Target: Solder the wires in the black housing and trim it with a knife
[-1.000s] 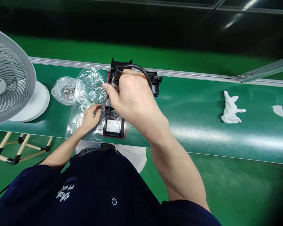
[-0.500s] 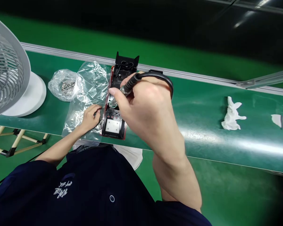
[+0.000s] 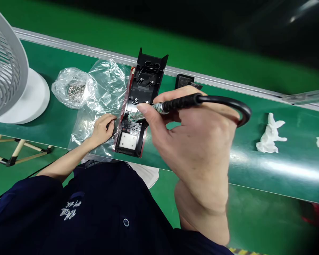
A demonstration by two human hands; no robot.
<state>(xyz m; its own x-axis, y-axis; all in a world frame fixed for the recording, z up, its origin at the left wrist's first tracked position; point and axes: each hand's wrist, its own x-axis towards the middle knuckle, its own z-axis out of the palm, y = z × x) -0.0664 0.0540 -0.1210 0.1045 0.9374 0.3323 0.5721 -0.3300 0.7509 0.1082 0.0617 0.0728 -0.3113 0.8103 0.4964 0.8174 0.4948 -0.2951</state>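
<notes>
My right hand [image 3: 199, 141] grips the driver [image 3: 159, 107] over the casing [image 3: 138, 106]; left hand [image 3: 102, 129] pinches something small beside it

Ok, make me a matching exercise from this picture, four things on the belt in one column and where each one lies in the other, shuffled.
Things:
1. fan base
2. bag of screws
3. black housing
4. crumpled white cloth

Places:
A. under the tool tip, mid-belt
B. far left
C. right part of the belt
D. between the fan and the flat clear bag

Pairs: 1-B, 2-D, 3-A, 4-C
</notes>
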